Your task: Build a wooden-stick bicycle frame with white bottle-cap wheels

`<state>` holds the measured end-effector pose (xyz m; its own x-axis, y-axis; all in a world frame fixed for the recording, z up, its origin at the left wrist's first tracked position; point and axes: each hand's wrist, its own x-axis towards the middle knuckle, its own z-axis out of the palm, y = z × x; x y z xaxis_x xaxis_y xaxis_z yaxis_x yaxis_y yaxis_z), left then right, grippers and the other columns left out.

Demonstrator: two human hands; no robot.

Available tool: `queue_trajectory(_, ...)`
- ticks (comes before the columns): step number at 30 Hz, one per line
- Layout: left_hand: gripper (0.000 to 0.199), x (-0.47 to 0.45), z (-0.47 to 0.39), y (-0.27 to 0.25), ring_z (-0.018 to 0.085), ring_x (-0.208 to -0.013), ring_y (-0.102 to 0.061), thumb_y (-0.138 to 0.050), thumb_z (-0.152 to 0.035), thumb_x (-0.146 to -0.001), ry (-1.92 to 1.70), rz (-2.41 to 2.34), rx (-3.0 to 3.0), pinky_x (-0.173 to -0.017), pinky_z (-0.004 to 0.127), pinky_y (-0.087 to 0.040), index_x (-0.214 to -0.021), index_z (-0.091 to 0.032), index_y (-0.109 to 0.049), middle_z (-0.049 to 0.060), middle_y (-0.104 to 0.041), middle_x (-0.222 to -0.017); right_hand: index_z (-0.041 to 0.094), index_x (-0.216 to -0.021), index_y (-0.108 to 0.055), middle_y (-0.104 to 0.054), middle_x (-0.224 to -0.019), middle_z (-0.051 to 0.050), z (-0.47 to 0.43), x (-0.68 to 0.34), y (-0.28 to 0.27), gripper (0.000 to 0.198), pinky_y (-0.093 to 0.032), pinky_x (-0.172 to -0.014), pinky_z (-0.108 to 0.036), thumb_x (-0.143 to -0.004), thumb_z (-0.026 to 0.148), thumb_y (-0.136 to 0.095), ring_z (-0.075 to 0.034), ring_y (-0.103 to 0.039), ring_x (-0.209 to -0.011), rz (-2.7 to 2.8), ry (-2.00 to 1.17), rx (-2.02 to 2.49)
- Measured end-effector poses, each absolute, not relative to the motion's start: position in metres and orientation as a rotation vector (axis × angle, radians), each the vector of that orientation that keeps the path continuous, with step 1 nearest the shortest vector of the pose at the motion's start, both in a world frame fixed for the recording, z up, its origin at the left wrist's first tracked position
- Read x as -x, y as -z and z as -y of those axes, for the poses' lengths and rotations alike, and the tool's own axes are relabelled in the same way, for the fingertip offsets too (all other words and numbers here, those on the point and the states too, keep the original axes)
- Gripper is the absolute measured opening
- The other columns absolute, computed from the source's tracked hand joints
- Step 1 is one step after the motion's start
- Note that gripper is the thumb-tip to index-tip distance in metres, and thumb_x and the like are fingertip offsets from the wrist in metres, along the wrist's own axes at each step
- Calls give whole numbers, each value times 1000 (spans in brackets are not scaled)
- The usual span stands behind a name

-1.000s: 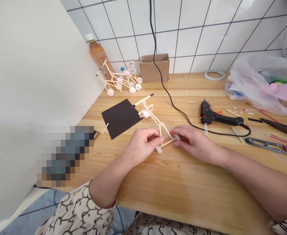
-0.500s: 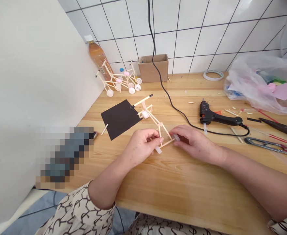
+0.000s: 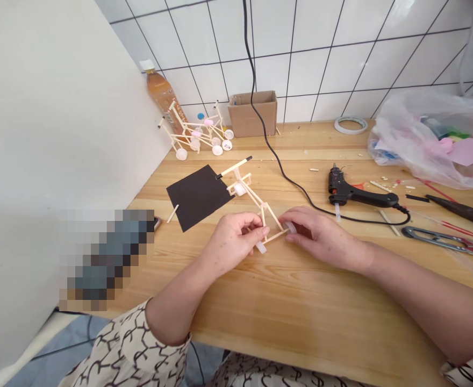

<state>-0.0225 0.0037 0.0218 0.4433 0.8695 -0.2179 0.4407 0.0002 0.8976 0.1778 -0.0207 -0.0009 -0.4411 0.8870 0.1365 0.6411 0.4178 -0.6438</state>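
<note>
A small model tricycle built of thin wooden sticks stands on the table in front of me, its black-tipped handlebar at the far end. With thumb and fingers my left hand pinches the frame at its near left corner, beside a white wheel. My right hand holds a second white wheel between thumb and fingers, at the right end of the rear stick. The fingers partly hide both wheels. Under the handlebar end lies a black card.
Several similar stick models stand by a tea bottle at the back left. A cardboard box is against the tiles. On the right lie a glue gun with its cable, snips, tape and a plastic bag.
Hands and model keep practically the same pose. Only a very slight shift of the whole view shows.
</note>
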Motion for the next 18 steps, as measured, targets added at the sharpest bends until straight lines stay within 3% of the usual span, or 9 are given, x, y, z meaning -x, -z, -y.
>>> queue_trajectory(6, 16, 22, -4, -21, 7, -46, -50, -58, -26, -79, -490, -1157, -1627, -47, 18, -41, -68, -14, -57, -1, -59, -58, 15, -106, -60, -64, -97, -9, 21, -179, 0, 25, -46, -82, -36, -81, 17, -56, -20, -58, -92, 2185, -725, 1304)
queue_trajectory(11, 17, 24, -4, -20, 7, -47, -50, -58, -26, -80, -483, -1153, -1621, -47, 18, -41, -69, -14, -57, -1, -59, -59, 15, -105, -59, -63, -103, -11, 21, -182, -3, 26, -48, -77, -34, -80, 19, -57, -20, -59, -89, 2176, -716, 1338)
queue_trajectory(18, 17, 22, -4, -22, 6, -45, -48, -58, -25, -79, -494, -1159, -1604, -46, 17, -39, -67, -14, -56, -2, -57, -57, 17, -101, -60, -63, -99, -9, 20, -181, -4, 22, -48, -77, -34, -79, 16, -58, -19, -58, -89, 2214, -723, 1352)
